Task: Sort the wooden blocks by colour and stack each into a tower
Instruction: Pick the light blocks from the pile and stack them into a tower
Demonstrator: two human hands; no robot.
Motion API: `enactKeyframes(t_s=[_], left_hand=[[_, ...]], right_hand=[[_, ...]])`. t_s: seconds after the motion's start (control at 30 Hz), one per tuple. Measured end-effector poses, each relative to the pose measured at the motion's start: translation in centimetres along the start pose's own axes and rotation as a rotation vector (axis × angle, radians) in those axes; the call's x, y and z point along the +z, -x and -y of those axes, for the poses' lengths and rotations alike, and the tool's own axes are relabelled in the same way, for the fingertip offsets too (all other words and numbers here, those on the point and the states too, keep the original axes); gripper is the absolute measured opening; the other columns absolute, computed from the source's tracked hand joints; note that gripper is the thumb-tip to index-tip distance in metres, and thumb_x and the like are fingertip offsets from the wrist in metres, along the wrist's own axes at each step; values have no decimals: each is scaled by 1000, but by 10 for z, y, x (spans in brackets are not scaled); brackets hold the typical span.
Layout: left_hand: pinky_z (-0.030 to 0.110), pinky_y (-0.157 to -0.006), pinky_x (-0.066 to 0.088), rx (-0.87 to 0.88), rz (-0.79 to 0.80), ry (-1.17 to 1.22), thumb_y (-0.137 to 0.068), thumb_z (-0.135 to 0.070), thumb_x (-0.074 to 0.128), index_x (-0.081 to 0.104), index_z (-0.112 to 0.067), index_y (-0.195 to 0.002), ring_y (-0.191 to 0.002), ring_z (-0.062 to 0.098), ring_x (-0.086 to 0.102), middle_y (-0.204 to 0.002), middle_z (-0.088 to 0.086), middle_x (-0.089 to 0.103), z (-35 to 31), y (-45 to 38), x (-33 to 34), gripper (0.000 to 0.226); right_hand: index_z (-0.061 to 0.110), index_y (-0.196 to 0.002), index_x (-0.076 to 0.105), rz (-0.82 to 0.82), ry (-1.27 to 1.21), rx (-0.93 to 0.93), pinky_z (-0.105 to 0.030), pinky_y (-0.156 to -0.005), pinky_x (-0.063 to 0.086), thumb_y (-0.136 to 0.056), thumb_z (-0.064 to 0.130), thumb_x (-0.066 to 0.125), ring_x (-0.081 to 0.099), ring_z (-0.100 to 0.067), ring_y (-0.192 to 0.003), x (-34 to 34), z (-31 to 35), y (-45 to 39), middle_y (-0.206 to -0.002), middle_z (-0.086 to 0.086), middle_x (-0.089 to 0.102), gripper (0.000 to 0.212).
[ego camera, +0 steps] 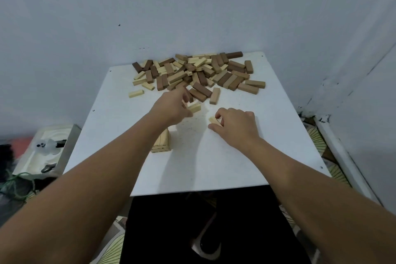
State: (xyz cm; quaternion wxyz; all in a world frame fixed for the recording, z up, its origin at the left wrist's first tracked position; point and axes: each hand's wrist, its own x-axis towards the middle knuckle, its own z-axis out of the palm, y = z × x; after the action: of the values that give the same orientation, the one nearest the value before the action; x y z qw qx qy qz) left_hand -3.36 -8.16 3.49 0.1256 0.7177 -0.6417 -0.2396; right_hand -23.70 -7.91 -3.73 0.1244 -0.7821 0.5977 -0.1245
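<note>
A pale block was pinched by the left hand and another pale block by the right hand, probably for the pale tower at seven o'clock. The mixed pile lay at twelve o'clock on the counter.

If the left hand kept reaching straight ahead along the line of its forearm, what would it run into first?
Probably the dark brown block at the near edge of the mixed pile, just beyond the left hand, which already holds a pale block. Depth is hard to judge from this single view.
</note>
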Motion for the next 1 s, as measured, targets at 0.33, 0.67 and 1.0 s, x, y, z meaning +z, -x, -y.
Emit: enactKeyframes(t_s=[0.33, 0.67, 1.0], left_hand=[[34, -70, 56, -41, 6, 60, -88, -45, 78, 61, -23, -112, -89, 15, 65, -102, -2, 68, -23, 29, 66, 37], [23, -59, 40, -58, 44, 66, -89, -48, 78, 79, -23, -109, -78, 4, 57, -89, -9, 65, -23, 39, 71, 32], [17, -60, 47, -110, 83, 340, -85, -34, 85, 76, -21, -98, -79, 9, 73, -84, -3, 78, -24, 48, 79, 20]], right_hand=[[34, -129, 63, 61, -248, 6, -42, -98, 42, -96, 64, 55, 57, -10, -94, -8, -40, 33, -91, 15, 61, 45], [37, -145, 54, 183, -441, -81, -41, -105, 43, -91, 26, 69, 52, -10, -96, -11, -62, 40, -104, 17, 54, 57], [34, -129, 62, 149, -517, -48, -42, -99, 49, -85, 35, 80, 56, -10, -91, -10, -59, 41, -101, 13, 60, 47]])
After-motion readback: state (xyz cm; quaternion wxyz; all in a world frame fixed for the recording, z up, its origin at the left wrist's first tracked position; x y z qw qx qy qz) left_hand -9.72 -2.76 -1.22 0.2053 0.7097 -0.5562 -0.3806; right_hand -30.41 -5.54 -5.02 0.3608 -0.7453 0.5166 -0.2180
